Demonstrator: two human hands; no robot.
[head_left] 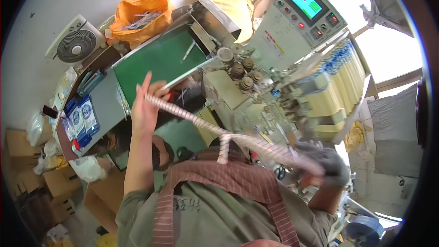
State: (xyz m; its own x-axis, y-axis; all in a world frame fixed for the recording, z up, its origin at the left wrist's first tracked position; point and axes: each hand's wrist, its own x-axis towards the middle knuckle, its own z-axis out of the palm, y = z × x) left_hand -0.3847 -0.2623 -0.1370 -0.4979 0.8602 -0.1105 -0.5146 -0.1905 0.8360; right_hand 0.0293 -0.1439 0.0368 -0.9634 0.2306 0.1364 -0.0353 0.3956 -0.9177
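Note:
A striped, pale pink-and-white cloth band (pixel 183 112) stretches across in front of my chest, with a short branch hanging down to my striped apron (pixel 228 174). My left hand (pixel 147 110) is bare and raised in front of the green tabletop. Its index finger points up while the other fingers curl in around one end of the band. On the right, my right hand (pixel 331 167) wears a dark grey glove and is smeared by motion. The band's other end reaches that glove, but its fingers are too blurred to read.
A machine with a control panel (pixel 306 11) and round metal fittings (pixel 247 71) stands ahead to the right, beside stacked pale sheets (pixel 343 87). The green tabletop (pixel 155 61) holds a pen-like stick. Around it are an orange bag (pixel 139 13), a fan (pixel 77 45), and blue-white packets (pixel 82 116).

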